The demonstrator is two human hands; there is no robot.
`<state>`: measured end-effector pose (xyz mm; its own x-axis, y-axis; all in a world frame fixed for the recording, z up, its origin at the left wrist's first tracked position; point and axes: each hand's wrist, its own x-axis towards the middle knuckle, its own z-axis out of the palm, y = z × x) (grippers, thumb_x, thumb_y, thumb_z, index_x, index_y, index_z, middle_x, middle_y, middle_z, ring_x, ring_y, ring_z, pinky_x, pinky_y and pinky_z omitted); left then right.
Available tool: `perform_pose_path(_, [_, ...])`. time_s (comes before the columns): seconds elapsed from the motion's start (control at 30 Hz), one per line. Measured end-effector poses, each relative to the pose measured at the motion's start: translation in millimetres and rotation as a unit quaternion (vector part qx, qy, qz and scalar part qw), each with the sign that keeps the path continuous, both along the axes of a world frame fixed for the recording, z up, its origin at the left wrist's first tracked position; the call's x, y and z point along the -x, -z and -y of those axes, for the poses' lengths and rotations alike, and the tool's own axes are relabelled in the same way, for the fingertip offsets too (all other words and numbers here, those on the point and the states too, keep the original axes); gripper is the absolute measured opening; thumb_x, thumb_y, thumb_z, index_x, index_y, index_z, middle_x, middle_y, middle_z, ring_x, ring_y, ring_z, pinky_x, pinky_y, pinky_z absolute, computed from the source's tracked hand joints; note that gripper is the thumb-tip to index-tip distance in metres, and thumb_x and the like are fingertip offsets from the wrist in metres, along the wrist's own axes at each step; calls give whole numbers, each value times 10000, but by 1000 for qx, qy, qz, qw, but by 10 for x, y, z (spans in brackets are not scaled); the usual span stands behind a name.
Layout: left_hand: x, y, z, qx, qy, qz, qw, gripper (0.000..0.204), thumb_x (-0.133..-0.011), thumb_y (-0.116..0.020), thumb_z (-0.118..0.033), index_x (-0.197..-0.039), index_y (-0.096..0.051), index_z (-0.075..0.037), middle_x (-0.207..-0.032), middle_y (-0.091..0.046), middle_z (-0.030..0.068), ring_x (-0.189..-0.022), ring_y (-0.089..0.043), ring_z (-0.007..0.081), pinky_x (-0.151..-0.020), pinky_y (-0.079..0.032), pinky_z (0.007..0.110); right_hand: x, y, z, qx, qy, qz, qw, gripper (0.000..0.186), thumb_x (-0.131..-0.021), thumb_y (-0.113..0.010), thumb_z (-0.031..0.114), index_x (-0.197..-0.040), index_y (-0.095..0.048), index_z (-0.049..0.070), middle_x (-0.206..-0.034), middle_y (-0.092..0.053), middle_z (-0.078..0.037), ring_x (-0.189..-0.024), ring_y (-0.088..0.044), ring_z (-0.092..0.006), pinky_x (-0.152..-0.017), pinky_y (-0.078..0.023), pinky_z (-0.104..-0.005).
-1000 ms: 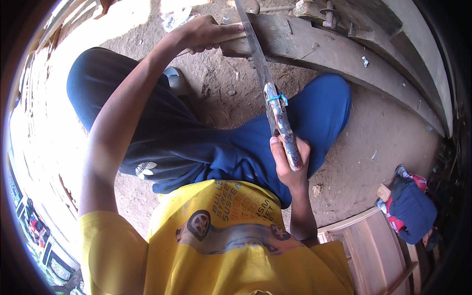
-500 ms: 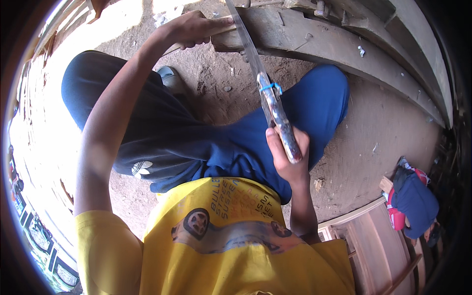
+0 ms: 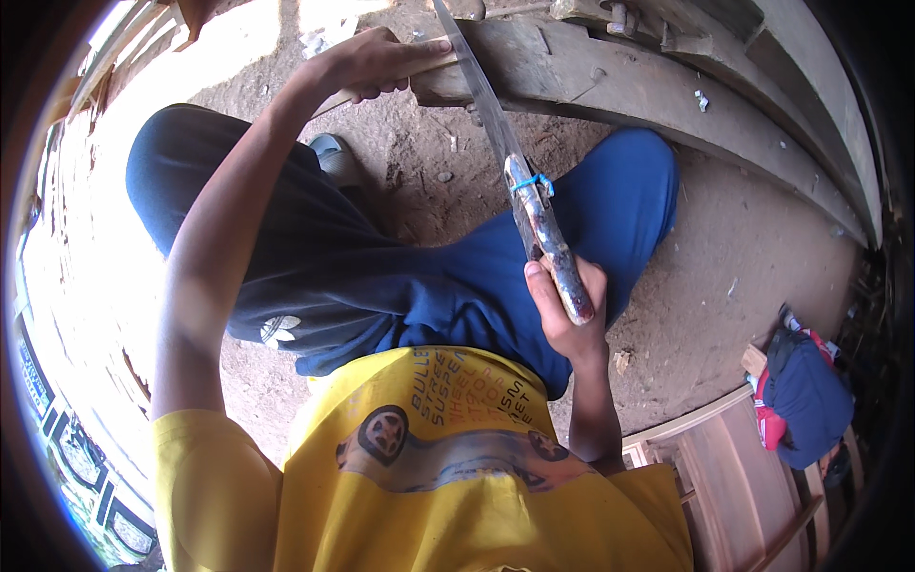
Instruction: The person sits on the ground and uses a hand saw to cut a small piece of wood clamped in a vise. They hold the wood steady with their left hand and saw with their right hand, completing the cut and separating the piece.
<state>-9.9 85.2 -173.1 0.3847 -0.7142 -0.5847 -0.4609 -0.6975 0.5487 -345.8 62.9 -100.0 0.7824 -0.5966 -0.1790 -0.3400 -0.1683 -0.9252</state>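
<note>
A handsaw slants across the view, its long metal blade reaching the top edge. Its mottled handle, with a blue tie around it, lies in my right hand, whose fingers are wrapped round it. My left hand grips a thin light strip of wood, thumb stretched along it close to the blade. The strip meets the blade beside the end of a thick weathered plank; the contact between teeth and wood is too small to make out.
Bent nails and wood scraps mark the plank, and more timbers lie beyond it. My bent legs frame the dirt floor. A wooden panel frame and a dark blue cloth bundle stand at the lower right.
My right hand and the saw handle have shifted slightly toward me and to the right. My left hand stays at the wood strip, nearly unmoved.
</note>
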Motion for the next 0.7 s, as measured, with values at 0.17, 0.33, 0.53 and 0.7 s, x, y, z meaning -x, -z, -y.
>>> perform_pose_path(0.17, [-23,106,-2,4,-3,12,1000,797,-783,-456,-777,-722,-648,-6,-610,-514,40,-488,-492,124,-416,-409,280,51,11,-116,15,5,3,1000,149,-842,-582,20,-702,-537,-5,-548,-504,-50,-447,-481,-129,-456,-353,-286])
perform_pose_path(0.33, [6,-8,6,-12,-19,-7,1000,822,-759,-461,-804,-735,-643,-2,-604,-511,40,-488,-494,125,-421,-413,282,-95,31,-28,-19,13,-16,1000,149,-841,-579,16,-700,-536,-5,-549,-495,-43,-453,-456,-106,-452,-344,-280])
perform_pose_path(0.53, [-2,-15,22,3,-8,-10,1000,815,-755,-465,-803,-714,-634,-7,-589,-502,33,-486,-493,124,-403,-401,274,148,51,-30,1,2,3,1000,179,-841,-603,56,-694,-518,-1,-511,-471,-63,-423,-470,-134,-428,-353,-297])
perform_pose_path(0.7, [-34,11,-22,2,-4,-26,1000,820,-763,-451,-802,-713,-630,-4,-575,-488,29,-478,-491,128,-409,-402,271,22,122,-62,0,-1,-4,1000,175,-833,-589,21,-673,-520,5,-530,-479,-23,-460,-454,-90,-450,-345,-281])
